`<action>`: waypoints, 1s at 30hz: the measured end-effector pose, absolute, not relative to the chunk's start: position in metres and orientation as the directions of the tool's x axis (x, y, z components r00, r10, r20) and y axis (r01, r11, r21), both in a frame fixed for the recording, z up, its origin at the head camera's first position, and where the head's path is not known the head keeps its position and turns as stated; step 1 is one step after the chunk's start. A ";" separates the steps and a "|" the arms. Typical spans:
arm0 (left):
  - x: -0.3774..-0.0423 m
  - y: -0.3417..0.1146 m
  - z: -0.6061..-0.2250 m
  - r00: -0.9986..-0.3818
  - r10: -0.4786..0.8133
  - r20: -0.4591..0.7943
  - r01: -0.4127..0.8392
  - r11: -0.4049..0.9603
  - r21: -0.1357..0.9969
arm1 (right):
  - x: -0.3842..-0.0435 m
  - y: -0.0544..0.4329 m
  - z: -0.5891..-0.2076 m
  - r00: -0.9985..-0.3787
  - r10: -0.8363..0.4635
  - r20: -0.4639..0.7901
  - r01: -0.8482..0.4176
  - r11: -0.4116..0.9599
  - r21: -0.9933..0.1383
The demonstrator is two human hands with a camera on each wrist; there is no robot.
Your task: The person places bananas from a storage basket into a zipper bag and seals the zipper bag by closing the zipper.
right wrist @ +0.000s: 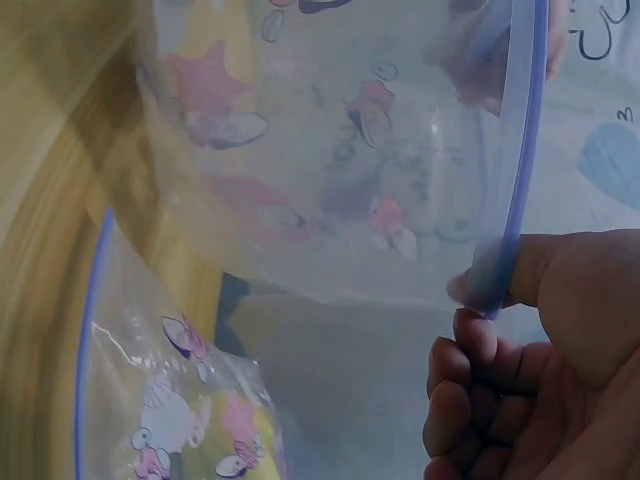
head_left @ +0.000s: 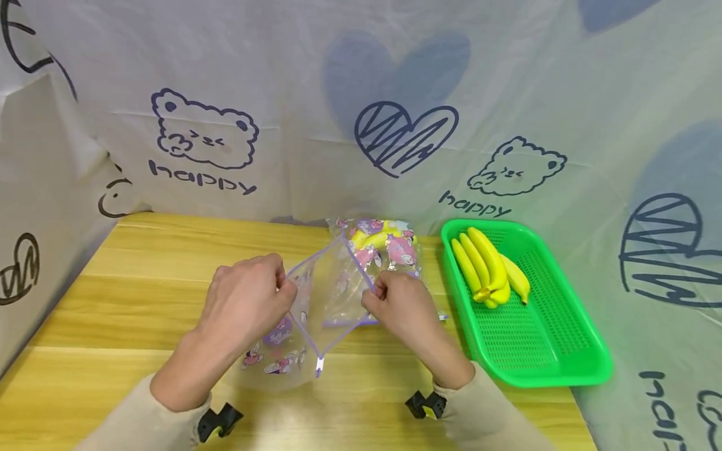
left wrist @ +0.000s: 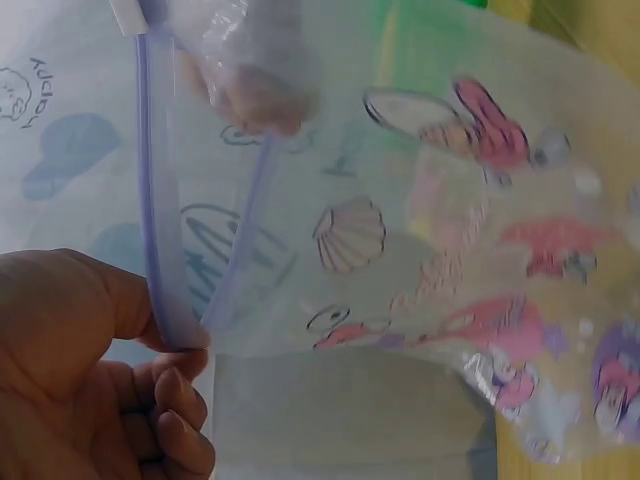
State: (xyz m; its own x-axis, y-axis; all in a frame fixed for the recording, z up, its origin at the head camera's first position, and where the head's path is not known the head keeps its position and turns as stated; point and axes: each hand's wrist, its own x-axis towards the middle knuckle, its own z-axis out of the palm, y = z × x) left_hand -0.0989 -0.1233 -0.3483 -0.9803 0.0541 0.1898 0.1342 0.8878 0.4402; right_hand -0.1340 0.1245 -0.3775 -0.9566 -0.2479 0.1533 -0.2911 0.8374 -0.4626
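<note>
A clear zip bag (head_left: 273, 360) with purple edging and pink cartoon prints is held up over the table, its mouth spread apart. My left hand (head_left: 245, 297) pinches the left side of the rim between thumb and index finger. Opposite it, my right hand (head_left: 406, 307) pinches the right side the same way. A white slider (head_left: 319, 364) sits at the near end of the zip. In the left wrist view, the bag (left wrist: 350, 240) looks thin and see-through, and I see nothing inside it.
Behind the held bag lies a second printed zip bag (head_left: 400, 250) with bananas in it. To the right stands a green plastic basket (head_left: 586, 351) holding several bananas (head_left: 491, 263). A printed cloth (head_left: 304, 169) hangs along the back of the wooden table (head_left: 158, 263).
</note>
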 end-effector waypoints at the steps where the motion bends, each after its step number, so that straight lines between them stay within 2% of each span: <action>1: -0.099 -0.122 -0.349 -0.980 0.053 0.192 0.135 0.884 0.447 | -0.133 0.123 -0.379 -0.956 -0.247 0.162 -0.294 0.837 -0.462; 17: -0.102 -0.119 -0.353 -0.965 0.064 0.256 0.177 0.876 0.449 | -0.131 0.113 -0.386 -0.957 -0.217 0.194 -0.287 0.810 -0.511; 30: -0.104 -0.114 -0.366 -0.917 0.099 0.387 0.244 0.906 0.346 | -0.128 0.109 -0.393 -0.941 -0.253 0.223 -0.332 0.812 -0.479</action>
